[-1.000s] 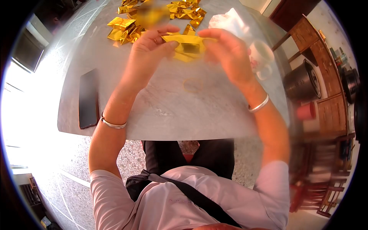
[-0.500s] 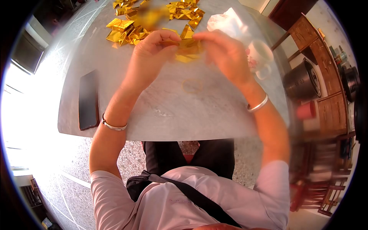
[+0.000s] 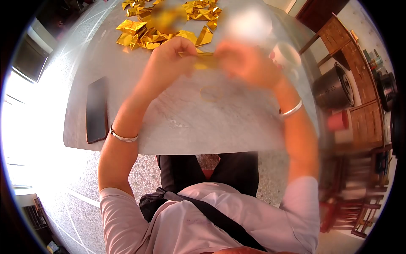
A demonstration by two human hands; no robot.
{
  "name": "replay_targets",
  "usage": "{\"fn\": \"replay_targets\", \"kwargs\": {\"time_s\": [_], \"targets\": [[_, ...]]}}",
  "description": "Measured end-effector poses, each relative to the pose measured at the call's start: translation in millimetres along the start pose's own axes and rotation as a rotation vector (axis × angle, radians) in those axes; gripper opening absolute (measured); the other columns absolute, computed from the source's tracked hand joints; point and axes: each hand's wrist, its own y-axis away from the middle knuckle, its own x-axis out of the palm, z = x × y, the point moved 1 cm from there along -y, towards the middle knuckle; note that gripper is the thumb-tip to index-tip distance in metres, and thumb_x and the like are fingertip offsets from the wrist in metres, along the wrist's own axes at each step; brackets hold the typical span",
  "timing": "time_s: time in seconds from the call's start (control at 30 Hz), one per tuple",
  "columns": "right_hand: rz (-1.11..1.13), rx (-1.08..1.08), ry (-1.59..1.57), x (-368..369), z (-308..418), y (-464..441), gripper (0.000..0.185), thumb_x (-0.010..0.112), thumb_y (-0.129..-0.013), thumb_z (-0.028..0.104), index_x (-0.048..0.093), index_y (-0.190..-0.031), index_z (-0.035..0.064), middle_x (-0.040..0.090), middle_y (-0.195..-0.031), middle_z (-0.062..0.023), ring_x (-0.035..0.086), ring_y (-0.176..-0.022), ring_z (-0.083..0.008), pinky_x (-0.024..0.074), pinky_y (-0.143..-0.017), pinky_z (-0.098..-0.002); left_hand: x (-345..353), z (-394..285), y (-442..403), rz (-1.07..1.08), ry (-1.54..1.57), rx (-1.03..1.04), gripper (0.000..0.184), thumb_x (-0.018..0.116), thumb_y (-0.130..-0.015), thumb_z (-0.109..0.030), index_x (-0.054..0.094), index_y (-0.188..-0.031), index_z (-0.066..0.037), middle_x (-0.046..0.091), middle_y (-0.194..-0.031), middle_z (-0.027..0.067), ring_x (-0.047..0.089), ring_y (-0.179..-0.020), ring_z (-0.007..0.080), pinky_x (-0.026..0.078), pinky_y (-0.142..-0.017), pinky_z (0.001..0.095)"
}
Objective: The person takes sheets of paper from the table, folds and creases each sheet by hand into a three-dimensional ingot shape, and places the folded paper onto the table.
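You hold a small gold foil piece (image 3: 205, 63) over the near side of the gold foil heap (image 3: 134, 34), raised in front of you between both hands, apparently so that its two ends can be worked at once and kept level. The heap lies on the far part of the marble-look table (image 3: 182, 133), which seems to leave the near surface free for your forearms; one flat folded piece rests at the heap's right edge, close to your fingers. A dark phone (image 3: 97, 112) lies near the table's left edge, outside your left forearm, and a white mug (image 3: 287, 56) stands beyond your right hand, both presumably set aside from your reach. A thin ring (image 3: 210, 94), perhaps a rubber band, lies flat on the table between your arms. Beyond your right hand, a white bundle (image 3: 249, 25) is too blurred to identify. Your left hand (image 3: 171, 59) has its thumb and forefinger brought together on the foil's left end, the other fingers curled in. Your right hand (image 3: 245, 63) is bent inward at the foil's right end, fingers bunched, but motion blur hides whether they pinch it or merely touch.
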Motion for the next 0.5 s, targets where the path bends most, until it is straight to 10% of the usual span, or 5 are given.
{"fn": "replay_targets", "kwargs": {"time_s": [0.2, 0.5], "targets": [[0.020, 0.264, -0.631, -15, 4, 1, 0.013, 0.059, -0.084, 0.014, 0.060, -0.088, 0.0018, 0.056, -0.068, -0.0006, 0.051, -0.053, -0.0052, 0.0325, -0.042, -0.0175, -11, -6, 5, 0.195, 0.470, -0.110, 0.014, 0.059, -0.085, -0.014, 0.054, -0.095, -0.005, 0.057, -0.080, 0.0014, 0.055, -0.063, 0.0078, 0.047, -0.062, 0.0213], [0.168, 0.116, -1.059, -20, 1, 1, 0.014, 0.056, -0.087, 0.015, 0.061, -0.087, 0.0022, 0.059, -0.070, -0.0033, 0.051, -0.055, -0.0085, 0.0365, -0.046, -0.0203, -18, 3, 4, 0.263, 0.787, 0.011, 0.022, 0.065, -0.081, -0.020, 0.058, -0.095, -0.004, 0.059, -0.104, 0.0060, 0.055, -0.095, 0.0151, 0.045, -0.085, 0.0275]]}}
